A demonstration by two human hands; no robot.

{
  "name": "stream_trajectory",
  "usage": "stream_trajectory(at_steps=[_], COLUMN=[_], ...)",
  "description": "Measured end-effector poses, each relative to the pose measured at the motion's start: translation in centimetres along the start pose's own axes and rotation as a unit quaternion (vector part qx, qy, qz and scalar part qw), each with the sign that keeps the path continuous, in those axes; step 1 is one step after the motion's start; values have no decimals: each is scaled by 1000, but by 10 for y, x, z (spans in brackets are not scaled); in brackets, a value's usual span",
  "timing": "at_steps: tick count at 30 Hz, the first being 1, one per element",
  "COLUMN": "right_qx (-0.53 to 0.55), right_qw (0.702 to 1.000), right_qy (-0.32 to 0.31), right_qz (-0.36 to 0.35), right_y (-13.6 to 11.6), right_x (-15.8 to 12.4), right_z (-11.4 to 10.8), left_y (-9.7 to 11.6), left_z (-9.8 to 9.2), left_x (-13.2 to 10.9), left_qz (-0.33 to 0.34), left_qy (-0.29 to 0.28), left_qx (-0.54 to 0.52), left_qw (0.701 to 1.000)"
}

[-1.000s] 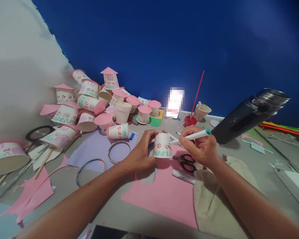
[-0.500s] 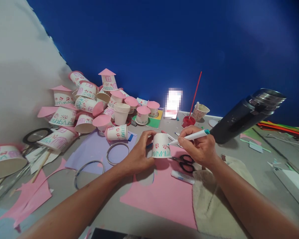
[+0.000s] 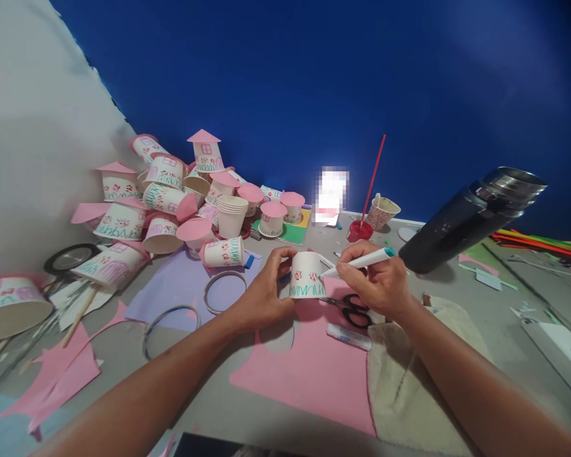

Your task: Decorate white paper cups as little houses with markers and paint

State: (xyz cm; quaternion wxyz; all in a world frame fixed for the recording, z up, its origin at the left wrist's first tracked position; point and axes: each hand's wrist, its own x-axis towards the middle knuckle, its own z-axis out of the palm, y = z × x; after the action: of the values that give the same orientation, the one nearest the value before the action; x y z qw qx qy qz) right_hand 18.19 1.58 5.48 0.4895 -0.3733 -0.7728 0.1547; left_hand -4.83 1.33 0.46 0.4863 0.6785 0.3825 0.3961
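Note:
My left hand (image 3: 269,289) grips a white paper cup (image 3: 306,266) from its left side, bottom end up. Red flower marks and a teal wavy line run around the cup's wall. In my right hand (image 3: 379,278) is a white marker (image 3: 361,261) with a teal end, its tip at the cup's right side near the red marks. Below the cup lies pink paper (image 3: 309,374) with rounded cut-outs. Black-handled scissors (image 3: 354,311) and a white glue tube (image 3: 348,336) rest on the paper under my right hand.
A heap of decorated cups with pink paper roofs (image 3: 166,171) is at the left. Two rings (image 3: 225,274) lie on purple paper (image 3: 143,298). A dark flask (image 3: 461,222) leans at the right, behind a beige cloth (image 3: 423,381). A red pot (image 3: 360,232) holds a thin stick.
The cup has shifted slightly upward in view with my left hand. My right hand and the marker have moved a little to the left, the tip staying close to the cup.

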Motion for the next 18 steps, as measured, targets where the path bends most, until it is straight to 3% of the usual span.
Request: stream_trajectory(at_steps=[14,18], right_qx=[6,16], right_qw=[1000,1000], right_qy=[8,-14], right_qz=[-7,-11], right_y=[-4,-5], right_x=[-1,-1], right_z=[1,2], left_y=[6,6], left_z=[0,0], left_x=[-1,-1], left_qz=[5,17], left_qy=[9,11], left_qx=[36,51], left_qw=[999,998])
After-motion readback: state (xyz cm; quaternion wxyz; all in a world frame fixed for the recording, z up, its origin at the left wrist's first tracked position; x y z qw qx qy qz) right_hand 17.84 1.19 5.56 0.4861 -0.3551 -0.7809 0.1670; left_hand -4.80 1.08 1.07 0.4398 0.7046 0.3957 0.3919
